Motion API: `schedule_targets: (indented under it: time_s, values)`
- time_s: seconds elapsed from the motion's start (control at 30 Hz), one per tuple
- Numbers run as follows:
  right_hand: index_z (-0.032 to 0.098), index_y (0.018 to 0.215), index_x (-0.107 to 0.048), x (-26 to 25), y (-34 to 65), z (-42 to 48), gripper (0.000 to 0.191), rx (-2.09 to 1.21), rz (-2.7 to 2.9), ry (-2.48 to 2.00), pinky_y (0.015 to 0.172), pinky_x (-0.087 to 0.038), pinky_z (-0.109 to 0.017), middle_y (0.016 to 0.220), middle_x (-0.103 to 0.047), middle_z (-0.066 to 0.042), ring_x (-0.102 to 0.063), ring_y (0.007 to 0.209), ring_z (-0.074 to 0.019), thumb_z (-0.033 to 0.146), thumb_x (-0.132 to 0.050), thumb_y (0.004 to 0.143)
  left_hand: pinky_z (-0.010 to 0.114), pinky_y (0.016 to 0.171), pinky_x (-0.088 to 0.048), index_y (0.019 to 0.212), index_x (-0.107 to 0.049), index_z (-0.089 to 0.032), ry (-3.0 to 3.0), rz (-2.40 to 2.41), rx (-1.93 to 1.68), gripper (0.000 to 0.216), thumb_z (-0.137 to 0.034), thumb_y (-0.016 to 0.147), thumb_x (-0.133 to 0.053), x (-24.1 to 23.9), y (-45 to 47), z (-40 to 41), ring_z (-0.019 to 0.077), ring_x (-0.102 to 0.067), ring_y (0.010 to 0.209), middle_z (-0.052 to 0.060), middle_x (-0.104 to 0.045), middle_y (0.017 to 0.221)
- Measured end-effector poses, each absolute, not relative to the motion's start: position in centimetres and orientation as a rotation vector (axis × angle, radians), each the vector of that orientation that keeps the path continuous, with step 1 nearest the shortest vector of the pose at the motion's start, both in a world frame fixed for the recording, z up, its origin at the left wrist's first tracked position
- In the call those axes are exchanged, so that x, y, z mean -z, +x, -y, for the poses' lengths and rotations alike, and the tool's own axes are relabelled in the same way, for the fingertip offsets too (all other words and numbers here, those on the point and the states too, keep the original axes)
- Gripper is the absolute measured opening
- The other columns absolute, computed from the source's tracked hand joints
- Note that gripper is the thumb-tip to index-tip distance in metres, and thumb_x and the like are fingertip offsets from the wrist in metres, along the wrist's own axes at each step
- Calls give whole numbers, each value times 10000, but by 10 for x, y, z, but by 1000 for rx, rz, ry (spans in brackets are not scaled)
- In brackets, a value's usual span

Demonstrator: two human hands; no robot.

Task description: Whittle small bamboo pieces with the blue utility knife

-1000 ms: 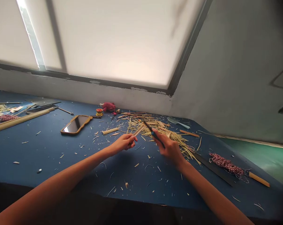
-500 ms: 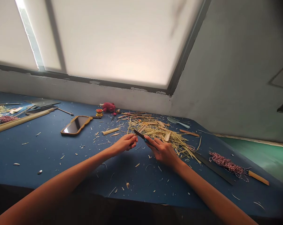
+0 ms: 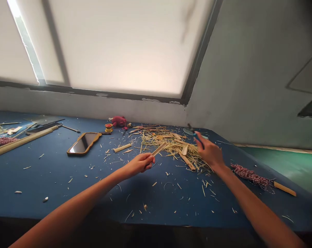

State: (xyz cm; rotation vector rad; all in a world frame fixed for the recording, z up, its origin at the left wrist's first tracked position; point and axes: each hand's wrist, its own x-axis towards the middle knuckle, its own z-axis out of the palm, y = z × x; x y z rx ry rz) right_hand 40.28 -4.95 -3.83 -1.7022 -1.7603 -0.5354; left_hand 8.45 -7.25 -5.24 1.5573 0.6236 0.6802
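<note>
Main change: the knife [image 3: 198, 139] came away from the pale strip [image 3: 159, 149]. Half a second earlier its blade lay across the strip, just beside the left fingertips; now it was well apart, off to the right and raised, its dark tip blurred in front of the hairbrush [image 3: 188, 131].

Right hand [image 3: 211, 152]: gripping the knife by its handle, blue showing near the fingers, blade pointing up and away. Left hand [image 3: 142, 162]: barely shifted, fingers closed on the lower end of the strip, which stuck out tilted up to the right, above the blue table [image 3: 176, 213] and in front of the pile of thin shavings [image 3: 175, 146]. Strip was bamboo or wood, couldn't tell which.

Meaning for the work: no cutting contact at this instant, so probably the end of one stroke or a gap between strokes. Strip looked whole; fresh cut marks too small to make out.

The right hand's shift also uncovered a flat brown piece [image 3: 188, 161] at the pile's near edge, beside a pale trough-shaped piece [image 3: 184, 150]. Red-and-white twine [image 3: 251, 176] lay near the right forearm; hand mirror [image 3: 84, 144] lay well left of the pile, touched by neither hand.
</note>
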Motion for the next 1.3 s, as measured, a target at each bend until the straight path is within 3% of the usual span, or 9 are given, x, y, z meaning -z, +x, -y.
schedule_targets:
  time_s: [0.23, 0.33, 0.47, 0.57, 0.73, 1.1, 1.3]
  values:
    - [218, 1381, -448, 30, 427, 55, 561, 524, 1485, -1596, 549, -435, -282, 988, -704, -128, -661, 735, -242, 526, -324, 929, 184, 399, -144, 887, -502, -158, 1447, -715, -824, 345, -499, 871, -455, 59, 82, 61, 38, -236, 416, -74, -360, 564]
    - [217, 1375, -446, 26, 407, 61, 508, 591, 1616, -1468, 582, -440, -256, 1063, -679, -119, -658, 818, -224, 464, -351, 942, 182, 391, -154, 958, -505, -161, 1432, -755, -854, 357, -503, 876, -442, 59, 83, 61, 40, -234, 403, -77, -375, 560]
    - [210, 1388, -428, 24, 373, 73, 472, 672, 1879, -1292, 523, -402, -219, 1017, -658, -96, -627, 712, -154, 381, -379, 951, 185, 382, -164, 949, -498, -161, 1437, -741, -856, 376, -519, 883, -405, 67, 84, 57, 40, -222, 388, -79, -380, 552]
    - [236, 1412, -393, 35, 343, 83, 461, 516, 2125, -1199, 522, -403, -211, 1023, -636, -84, -594, 639, -114, 339, -373, 963, 192, 382, -162, 917, -517, -154, 1478, -730, -846, 407, -537, 884, -385, 74, 83, 53, 43, -228, 386, -76, -373, 546]
    - [263, 1430, -360, 56, 314, 92, 476, 492, 2370, -1123, 526, -396, -213, 941, -625, -53, -592, 679, -122, 339, -389, 961, 193, 408, -199, 873, -501, -162, 1569, -791, -881, 418, -560, 882, -371, 75, 85, 56, 51, -255, 412, -72, -372, 547]
    - [301, 1437, -339, 63, 318, 88, 475, 524, 2404, -1214, 513, -363, -223, 939, -615, -42, -587, 655, -126, 354, -365, 966, 231, 537, -277, 837, -499, -176, 1838, -976, -932, 352, -471, 924, -329, 67, 86, 73, 102, -346, 538, -45, -389, 576]
    - [271, 1379, -448, 55, 368, 60, 463, 458, 1959, -1648, 526, -395, -258, 921, -654, -66, -611, 688, -191, 405, -332, 952, 237, 539, -271, 838, -494, -194, 1937, -1001, -927, 319, -428, 938, -303, 54, 85, 82, 114, -352, 540, -36, -406, 593]
